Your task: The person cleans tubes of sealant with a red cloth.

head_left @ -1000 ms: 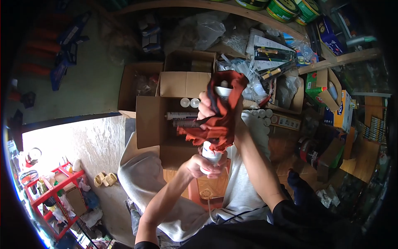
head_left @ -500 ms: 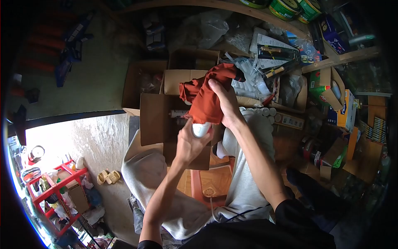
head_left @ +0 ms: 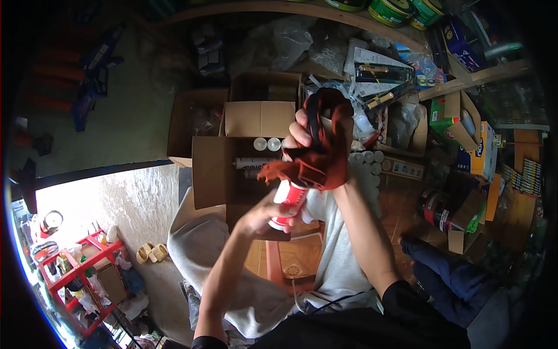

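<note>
A red-and-white sealant tube (head_left: 291, 198) is tilted in front of me, its lower end gripped by my left hand (head_left: 263, 217). My right hand (head_left: 299, 135) is closed around a rust-red cloth (head_left: 333, 166) with dark trim, which is bunched over the tube's upper part. The cloth hides that end of the tube and part of my right hand. Just behind sits an open cardboard box (head_left: 210, 174) with sealant tubes (head_left: 251, 163) lying inside. Round white tube ends (head_left: 267, 144) show at its back edge.
More cardboard boxes (head_left: 260, 118) stand behind. White tubes (head_left: 366, 158) are grouped by my right knee. Packaged hand saws (head_left: 381, 78) lie at the back right. A red plastic stool (head_left: 281, 264) is between my legs. Another person's dark-clothed leg (head_left: 447, 273) is at right.
The cloth has been turned and gathered, and my right hand now wraps it from above. The tube has rotated, showing its red label. My left hand has shifted slightly toward me.
</note>
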Demonstrator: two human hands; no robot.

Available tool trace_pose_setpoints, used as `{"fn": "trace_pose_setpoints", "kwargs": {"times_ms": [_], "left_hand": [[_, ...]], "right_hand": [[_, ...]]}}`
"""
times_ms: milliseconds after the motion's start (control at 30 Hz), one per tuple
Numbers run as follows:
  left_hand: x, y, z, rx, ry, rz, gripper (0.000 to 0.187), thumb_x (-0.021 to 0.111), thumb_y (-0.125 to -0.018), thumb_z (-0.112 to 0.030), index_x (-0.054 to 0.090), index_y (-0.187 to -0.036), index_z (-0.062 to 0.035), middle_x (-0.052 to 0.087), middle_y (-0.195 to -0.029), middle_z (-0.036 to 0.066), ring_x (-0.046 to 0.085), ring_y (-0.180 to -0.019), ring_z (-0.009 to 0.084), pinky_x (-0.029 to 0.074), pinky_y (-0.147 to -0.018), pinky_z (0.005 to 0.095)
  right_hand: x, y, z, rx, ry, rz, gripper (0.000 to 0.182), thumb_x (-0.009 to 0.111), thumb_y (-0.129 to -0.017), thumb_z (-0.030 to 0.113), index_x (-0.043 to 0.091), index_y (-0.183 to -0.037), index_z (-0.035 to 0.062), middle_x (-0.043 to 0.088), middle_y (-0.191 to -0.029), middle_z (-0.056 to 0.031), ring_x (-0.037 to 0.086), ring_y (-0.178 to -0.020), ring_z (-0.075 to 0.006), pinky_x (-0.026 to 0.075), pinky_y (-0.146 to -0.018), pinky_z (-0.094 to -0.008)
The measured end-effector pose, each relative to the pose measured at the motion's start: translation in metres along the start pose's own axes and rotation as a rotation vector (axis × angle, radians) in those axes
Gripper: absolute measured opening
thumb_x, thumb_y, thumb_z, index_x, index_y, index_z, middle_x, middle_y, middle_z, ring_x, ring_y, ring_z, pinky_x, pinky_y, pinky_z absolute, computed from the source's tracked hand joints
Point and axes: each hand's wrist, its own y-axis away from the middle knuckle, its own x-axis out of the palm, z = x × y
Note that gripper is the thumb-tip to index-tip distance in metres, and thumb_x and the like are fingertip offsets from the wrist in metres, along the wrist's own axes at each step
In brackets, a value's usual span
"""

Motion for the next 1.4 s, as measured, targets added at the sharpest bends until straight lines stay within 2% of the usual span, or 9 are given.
{"fn": "trace_pose_setpoints", "kwargs": {"times_ms": [233,333,433,667,800,833,1000,1200,1400], "left_hand": [[-0.022,0.021,-0.03,0.472,-1.142,-0.504,0.037,0.077,-0.074,-0.022,0.063,-0.104,-0.0026,0.069,-0.085,0.013,0.067,-0.069,0.0193,0.054,-0.064,0.035],[-0.023,0.034,-0.044,0.266,-1.613,-0.93,0.04,0.078,-0.069,-0.019,0.065,-0.105,-0.0102,0.071,-0.094,0.015,0.069,-0.085,0.0345,0.055,-0.074,0.0422],[-0.053,0.035,-0.042,0.758,-1.931,-1.126,0.04,0.082,-0.059,-0.019,0.063,-0.092,-0.0072,0.066,-0.078,0.011,0.067,-0.075,0.0322,0.051,-0.072,0.043],[-0.028,0.023,0.005,0.699,-1.194,-0.711,0.039,0.08,-0.064,-0.021,0.066,-0.096,-0.0022,0.072,-0.083,0.016,0.07,-0.073,0.0303,0.055,-0.075,0.0389],[-0.015,0.067,0.053,0.101,-0.535,-0.128,0.084,0.085,-0.059,-0.014,0.048,-0.134,-0.0063,0.059,-0.121,0.005,0.053,-0.114,0.0169,0.041,-0.103,0.0349],[0.003,0.087,0.058,0.129,-0.523,-0.111,0.061,0.082,-0.064,-0.016,0.058,-0.119,-0.0029,0.063,-0.112,0.004,0.056,-0.096,0.0095,0.049,-0.082,0.0286],[0.079,0.185,0.072,0.302,-0.841,-0.483,0.037,0.08,-0.068,-0.025,0.065,-0.095,-0.0045,0.066,-0.081,0.008,0.061,-0.071,0.0189,0.047,-0.078,0.0331],[0.13,0.277,0.127,0.521,-1.679,-1.495,0.044,0.087,-0.057,-0.037,0.066,-0.087,-0.0122,0.068,-0.074,0.006,0.065,-0.069,0.0252,0.04,-0.07,0.0385],[0.165,0.295,0.195,0.411,-0.566,-1.017,0.041,0.08,-0.068,-0.022,0.066,-0.101,-0.0009,0.067,-0.08,0.006,0.064,-0.071,0.0187,0.052,-0.068,0.031]], "right_hand": [[0.0,0.009,0.009,-0.044,0.503,-0.419,0.032,0.06,-0.092,0.035,0.062,-0.107,0.0069,0.064,-0.1,-0.0054,0.062,-0.093,-0.0156,0.05,-0.084,-0.0307],[0.004,0.007,0.007,0.015,0.789,-0.758,0.035,0.057,-0.094,0.036,0.059,-0.112,0.0062,0.063,-0.105,-0.0052,0.061,-0.093,-0.0154,0.05,-0.085,-0.0313],[-0.008,0.002,-0.015,-0.073,0.61,-0.75,0.038,0.05,-0.1,0.038,0.052,-0.122,0.0084,0.059,-0.117,-0.0058,0.059,-0.102,-0.0153,0.049,-0.092,-0.0351],[0.014,0.046,-0.036,-0.21,0.44,-0.527,0.03,0.062,-0.095,0.027,0.056,-0.12,0.0114,0.06,-0.114,-0.0011,0.059,-0.105,-0.0127,0.048,-0.093,-0.0333],[0.051,0.1,-0.047,-0.101,0.856,-0.238,0.04,0.065,-0.092,0.026,0.055,-0.124,0.0035,0.062,-0.117,-0.0043,0.059,-0.108,-0.0147,0.047,-0.096,-0.0335],[0.06,0.111,-0.051,-0.072,0.897,-0.183,0.039,0.064,-0.093,0.024,0.054,-0.124,0.0034,0.062,-0.116,-0.0046,0.059,-0.108,-0.0148,0.047,-0.096,-0.0331],[0.122,0.136,-0.109,-0.136,0.797,-0.35,0.026,0.059,-0.095,0.011,0.055,-0.119,0.0033,0.063,-0.11,-0.0052,0.06,-0.102,-0.0144,0.048,-0.091,-0.0315],[0.17,0.166,-0.175,0.032,0.531,-0.554,0.023,0.05,-0.099,0.011,0.05,-0.122,0.012,0.058,-0.114,-0.0045,0.06,-0.102,-0.0172,0.052,-0.089,-0.0331],[0.19,0.207,-0.22,0.168,0.633,-0.118,0.038,0.055,-0.101,0.024,0.046,-0.133,0.0074,0.056,-0.123,-0.0035,0.056,-0.112,-0.0127,0.045,-0.098,-0.0295]]}}
